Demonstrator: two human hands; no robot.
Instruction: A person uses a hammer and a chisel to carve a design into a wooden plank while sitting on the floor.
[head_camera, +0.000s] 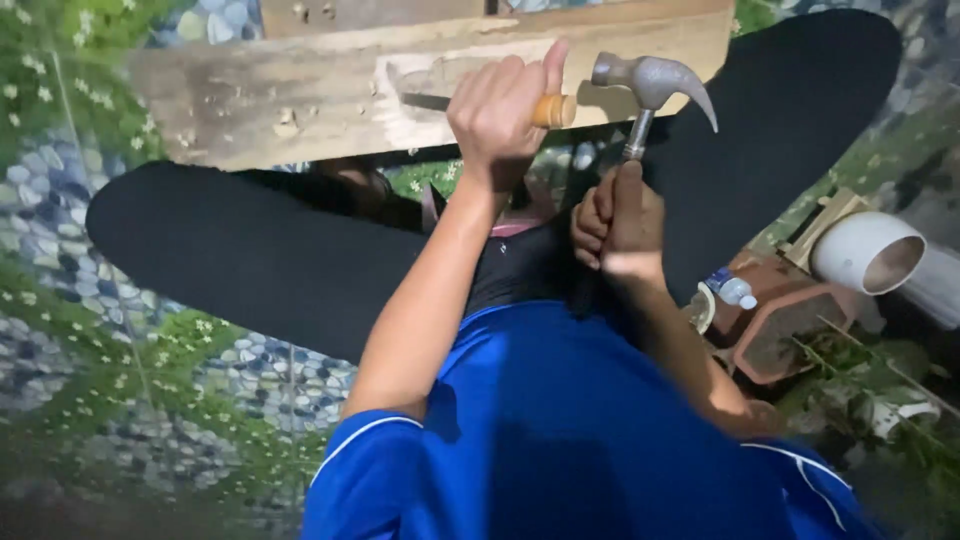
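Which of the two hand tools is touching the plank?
The chisel in the left hand; its blade rests in the notch, while the claw hammer is raised clear.

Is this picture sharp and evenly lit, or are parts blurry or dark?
Head view: light falls brightest on the wooden plank and the left hand; the right hand gripping the hammer is slightly soft; the lower edges fade dark and blurred.

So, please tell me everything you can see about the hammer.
The hammer is a claw hammer with a dull grey metal head and a curved claw pointing right. Its metal shaft runs down into the right hand, which grips it in a fist. The striking face sits close to the chisel's yellow handle end, above the wooden plank.
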